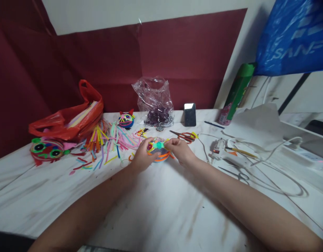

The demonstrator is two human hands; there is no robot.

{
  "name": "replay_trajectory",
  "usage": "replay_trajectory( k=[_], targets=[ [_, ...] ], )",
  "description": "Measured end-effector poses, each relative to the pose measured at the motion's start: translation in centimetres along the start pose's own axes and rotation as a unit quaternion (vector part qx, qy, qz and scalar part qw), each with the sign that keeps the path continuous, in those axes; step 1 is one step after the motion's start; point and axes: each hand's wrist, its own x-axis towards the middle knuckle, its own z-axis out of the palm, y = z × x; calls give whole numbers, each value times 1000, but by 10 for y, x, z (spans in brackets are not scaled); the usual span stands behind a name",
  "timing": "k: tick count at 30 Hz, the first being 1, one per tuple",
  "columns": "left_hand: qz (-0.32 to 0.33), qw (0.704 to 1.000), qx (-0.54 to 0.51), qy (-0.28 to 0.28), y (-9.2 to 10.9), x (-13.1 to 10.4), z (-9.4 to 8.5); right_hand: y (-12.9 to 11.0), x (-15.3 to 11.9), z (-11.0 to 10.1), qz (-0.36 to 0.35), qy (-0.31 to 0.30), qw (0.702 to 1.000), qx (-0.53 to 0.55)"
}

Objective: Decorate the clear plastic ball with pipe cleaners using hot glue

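Between my hands, just above the marble-patterned table point(161, 196), is a small round craft figure point(159, 152) with orange stripes, a green piece and a red spot on its front. My left hand point(144, 155) wraps round its left side and holds it. At its upper right, the fingers of my right hand point(181, 149) are pinched together against the figure; whatever small piece they grip is hidden. A pair of orange-handled scissors point(186, 136) lies just beyond my right hand. Left of my left hand are many loose pipe cleaners point(124, 138) in mixed colours.
At the left are a red plastic bag point(69, 119) and a big-eyed craft figure point(47, 149). Behind stand a blue cat-eared figure point(126, 119), a clear bag point(157, 105) and a phone point(190, 115). Rightward are a glue gun point(217, 149), metal scissors point(237, 174), cables and a green can point(237, 92).
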Motion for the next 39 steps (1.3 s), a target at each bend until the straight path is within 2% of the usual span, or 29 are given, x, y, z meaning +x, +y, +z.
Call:
replay_trajectory(
  k=[7,11,15,21,28,34,37,39],
  targets=[
    [27,1000,-5,14,-2,-3,2,12,-6,6,-23,35,999,-23],
    [8,999,-26,30,1,-1,2,17,-6,10,-61,53,996,-47],
    [-4,998,-44,41,3,0,3,15,-9,12,-95,41,990,-95],
    [0,998,-44,40,6,-3,3,5,-17,7,-159,41,970,-180],
    [20,999,-8,38,7,-1,6,10,-18,7,-212,50,942,-254],
    [3,999,-12,39,9,-1,4,8,-19,8,-154,33,974,-161],
    [-31,998,-29,38,10,-1,1,2,-16,2,-110,2,992,-57],
    [-46,997,-43,35,7,-2,0,-2,-12,-4,-92,16,996,13]
  ],
)
